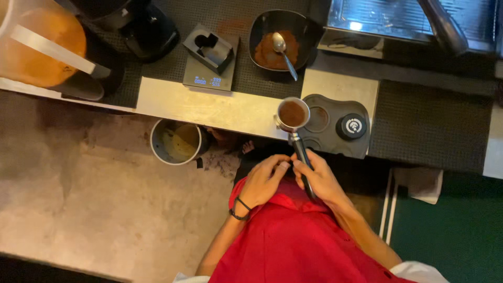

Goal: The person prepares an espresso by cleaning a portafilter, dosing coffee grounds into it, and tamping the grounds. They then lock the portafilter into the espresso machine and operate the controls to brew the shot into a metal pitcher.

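A portafilter (292, 114) filled with brown ground coffee rests on the counter's front edge, its black handle pointing toward me. My right hand (319, 177) is wrapped around that handle. My left hand (264, 180), with a black band on the wrist, rests beside it with fingertips touching the handle near the right hand. A dark tamping mat (327, 139) lies just right of the portafilter basket, with a round black tamper (351, 126) standing on it.
A black bowl (259, 29) of coffee grounds with a metal spoon (283, 51) sits behind. A small scale (209, 65) carrying a black holder stands left of it. A grinder (141, 26) is at the back left, an espresso machine tray (408, 21) at the back right. A bin (175, 141) stands on the floor.
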